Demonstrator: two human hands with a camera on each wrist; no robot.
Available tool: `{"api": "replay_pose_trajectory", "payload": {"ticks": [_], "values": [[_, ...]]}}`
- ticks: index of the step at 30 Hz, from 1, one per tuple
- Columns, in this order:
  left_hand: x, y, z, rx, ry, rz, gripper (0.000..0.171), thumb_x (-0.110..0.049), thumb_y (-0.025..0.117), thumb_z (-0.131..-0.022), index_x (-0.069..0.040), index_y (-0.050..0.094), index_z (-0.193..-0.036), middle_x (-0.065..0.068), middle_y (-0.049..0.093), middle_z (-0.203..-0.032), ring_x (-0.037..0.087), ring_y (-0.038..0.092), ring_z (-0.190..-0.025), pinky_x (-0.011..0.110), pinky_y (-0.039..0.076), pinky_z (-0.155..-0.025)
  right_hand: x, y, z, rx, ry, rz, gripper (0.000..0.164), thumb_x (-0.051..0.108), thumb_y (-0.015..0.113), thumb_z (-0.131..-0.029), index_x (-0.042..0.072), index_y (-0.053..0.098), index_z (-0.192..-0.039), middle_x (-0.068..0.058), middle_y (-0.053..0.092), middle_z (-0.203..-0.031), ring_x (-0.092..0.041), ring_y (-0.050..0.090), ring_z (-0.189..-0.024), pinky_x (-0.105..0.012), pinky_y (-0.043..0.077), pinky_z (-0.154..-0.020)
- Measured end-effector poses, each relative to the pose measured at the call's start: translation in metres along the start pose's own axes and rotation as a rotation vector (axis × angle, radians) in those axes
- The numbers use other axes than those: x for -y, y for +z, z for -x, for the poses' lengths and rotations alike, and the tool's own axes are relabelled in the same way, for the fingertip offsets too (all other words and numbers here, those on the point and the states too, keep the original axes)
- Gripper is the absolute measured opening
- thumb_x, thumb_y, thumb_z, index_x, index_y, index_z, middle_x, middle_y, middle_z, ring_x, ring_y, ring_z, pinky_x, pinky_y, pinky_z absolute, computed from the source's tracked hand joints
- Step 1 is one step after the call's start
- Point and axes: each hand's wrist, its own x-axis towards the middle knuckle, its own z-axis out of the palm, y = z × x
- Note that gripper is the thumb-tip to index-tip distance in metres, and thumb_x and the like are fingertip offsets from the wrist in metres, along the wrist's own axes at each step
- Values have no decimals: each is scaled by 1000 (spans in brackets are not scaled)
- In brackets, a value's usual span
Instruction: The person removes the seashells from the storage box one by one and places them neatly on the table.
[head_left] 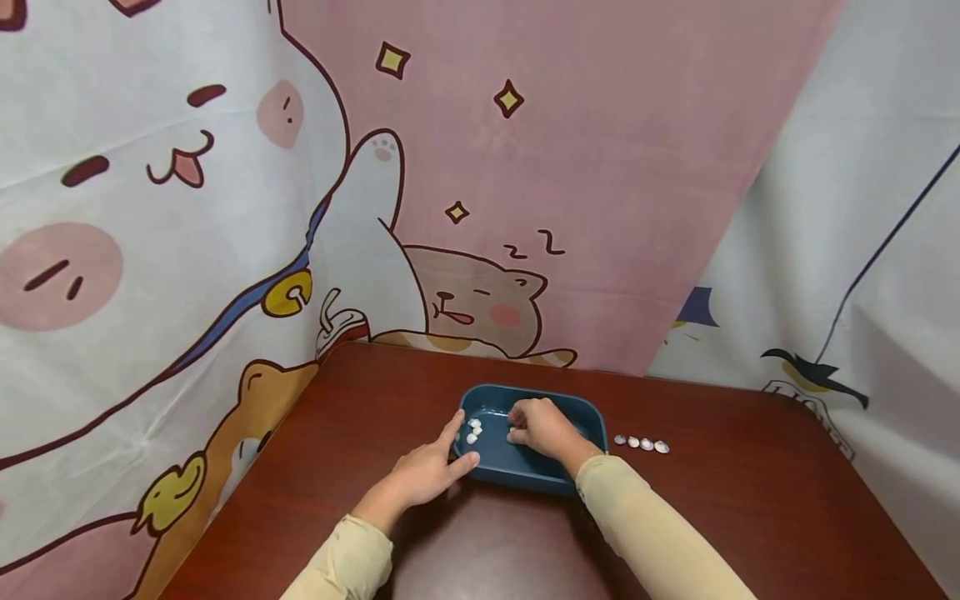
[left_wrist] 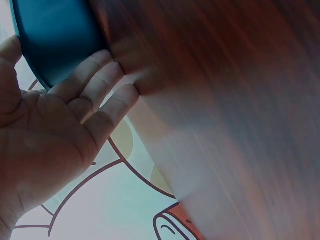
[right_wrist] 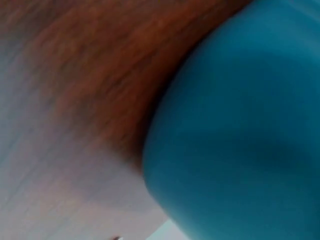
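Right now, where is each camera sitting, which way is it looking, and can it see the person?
Head: worn on the person's head, facing forward and down at the blue tray and table; the left hand, right hand and both sleeves show.
Left wrist: worn on the left wrist, facing past the left hand, palm side showing, toward the tray and table.
Right wrist: worn on the right wrist, facing the tray close up, with table beside it; no hand shows.
Shared: both wrist views show tray and table.
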Motion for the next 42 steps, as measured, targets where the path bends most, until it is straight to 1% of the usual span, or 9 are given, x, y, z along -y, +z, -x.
{"api": "replay_pose_trajectory", "payload": {"ticks": [7,14,20,24,27,30,33,37,42], "values": [[-2,0,-3,12,21,-13,85,-58,57,-107,-21,18,-173,25,66,-145,37,72,-114,63,52,-101,4,2,3,-41,-20,39,19,10,86,-90,9,78,-108,-4,78,-99,-17,72,-92,-43,63,-90],[-2,-1,-4,15,16,-15,88,-60,57,-105,-22,17,-173,24,64,-148,37,71,-117,64,52,-103,1,3,5,-78,-67,71,16,10,86,-90,9,80,-105,-3,79,-97,-16,73,-89,-42,63,-87],[-1,-1,-4,15,21,-14,88,-60,58,-105,-22,17,-173,23,68,-141,34,71,-113,63,52,-103,1,4,5,-79,-34,69,17,12,85,-92,11,79,-107,-1,79,-99,-16,73,-92,-42,62,-89],[0,-1,-3,8,21,-16,87,-59,58,-105,-22,17,-173,23,70,-138,33,71,-110,62,53,-101,1,2,6,-80,-10,36,25,13,84,-93,10,75,-115,0,77,-99,-14,71,-91,-42,62,-89],[1,0,-2,1,16,-16,87,-60,57,-105,-22,18,-173,23,67,-143,35,71,-115,63,52,-102,2,-10,11,-103,-31,-43,33,11,83,-93,5,71,-124,-2,76,-100,-14,72,-92,-41,63,-87],[2,0,-1,-7,20,-17,88,-61,57,-105,-22,18,-173,24,64,-148,39,70,-120,64,52,-102,-3,-39,24,-177,-90,-128,38,7,84,-91,2,69,-126,-4,78,-100,-16,75,-92,-36,63,-83],[2,0,-1,-15,25,-21,87,-59,58,-105,-21,18,-173,23,61,-152,41,69,-124,64,52,-103,-27,-78,46,-252,-102,-149,40,7,84,-91,1,68,-127,-6,80,-101,-19,77,-92,-30,61,-80],[1,1,-2,-10,22,-16,87,-57,59,-105,-21,19,-173,23,60,-154,42,69,-126,66,51,-103,-91,-122,88,-312,38,-104,46,12,83,-93,-1,64,-133,-11,80,-106,-23,77,-96,-22,58,-77],[1,2,-3,-8,15,-5,87,-56,60,-105,-22,18,-173,21,57,-157,43,67,-129,68,49,-106,-163,-139,138,-270,233,-71,55,16,82,-94,-5,57,-138,-15,79,-109,-17,73,-93,-20,53,-70]]}}
